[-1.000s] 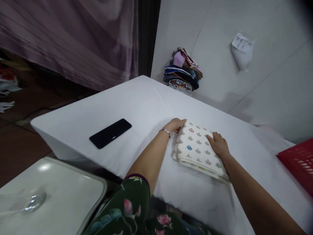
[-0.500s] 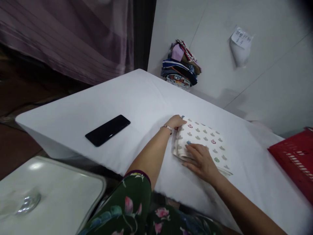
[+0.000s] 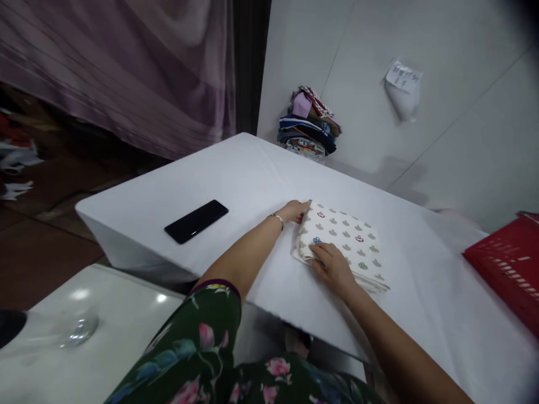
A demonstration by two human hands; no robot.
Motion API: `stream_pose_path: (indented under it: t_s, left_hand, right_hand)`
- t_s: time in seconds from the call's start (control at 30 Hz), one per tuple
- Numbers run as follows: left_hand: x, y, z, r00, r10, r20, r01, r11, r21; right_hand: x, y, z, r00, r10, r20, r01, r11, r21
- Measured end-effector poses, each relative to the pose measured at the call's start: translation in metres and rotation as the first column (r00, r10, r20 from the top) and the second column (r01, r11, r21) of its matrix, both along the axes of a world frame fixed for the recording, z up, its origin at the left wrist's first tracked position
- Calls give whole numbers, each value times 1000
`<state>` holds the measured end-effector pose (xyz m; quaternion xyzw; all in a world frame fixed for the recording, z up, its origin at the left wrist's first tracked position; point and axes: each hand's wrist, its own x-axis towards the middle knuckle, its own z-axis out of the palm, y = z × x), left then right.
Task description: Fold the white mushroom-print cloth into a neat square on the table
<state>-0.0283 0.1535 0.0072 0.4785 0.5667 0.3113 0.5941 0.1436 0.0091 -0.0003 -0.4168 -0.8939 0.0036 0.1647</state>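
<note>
A folded white cloth with grey mushroom-like prints and a few red, blue and green ones lies flat on the white-covered table. My left hand is closed on its far left corner, with some fingers hidden at the edge. At the near left edge, my right hand grips the layers, fingers on top and thumb lower at the side. Several layers show along the cloth's near edge.
A black phone lies left on the table. A red basket stands at the right edge. Folded clothes are stacked by the wall, where a labelled plastic bag hangs. A white stool-like surface bears a clear glass-like object.
My view has shifted slightly. The right hand's fingers have drawn in at the cloth's near left edge, and its thumb is closer to them. The left hand stays at the far corner.
</note>
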Motion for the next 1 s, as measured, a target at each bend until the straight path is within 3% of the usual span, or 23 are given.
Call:
stream_pose_path:
  t_s: [0.23, 0.37, 0.53, 0.73, 0.9, 1.0]
  left_hand:
    - [-23, -85, 1, 999, 40, -1, -40, 999, -23]
    - [-25, -118, -4, 997, 71, 5, -72, 996, 44]
    - [-18, -135, -12, 993, 118, 8, -118, 981, 154]
    - [-19, -148, -22, 995, 100, 3, -96, 939, 330]
    - [-18, -155, -24, 965, 130, -227, 15, 839, 544]
    - [-15, -156, -23, 933, 155, -324, 67, 811, 581]
  right_hand:
    - [-5, 1, 1, 995, -50, -90, 51, 999, 13]
    - [-12, -3, -2, 985, -114, -127, 118, 993, 20]
    - [-17, -4, -13, 989, -94, -110, 105, 990, 93]
    - [-15, -2, -16, 978, -94, -185, 105, 993, 52]
    - [-14, -9, -12, 985, -87, -148, 89, 996, 9]
    - [-9, -13, -10, 984, -38, -171, 33, 999, -31]
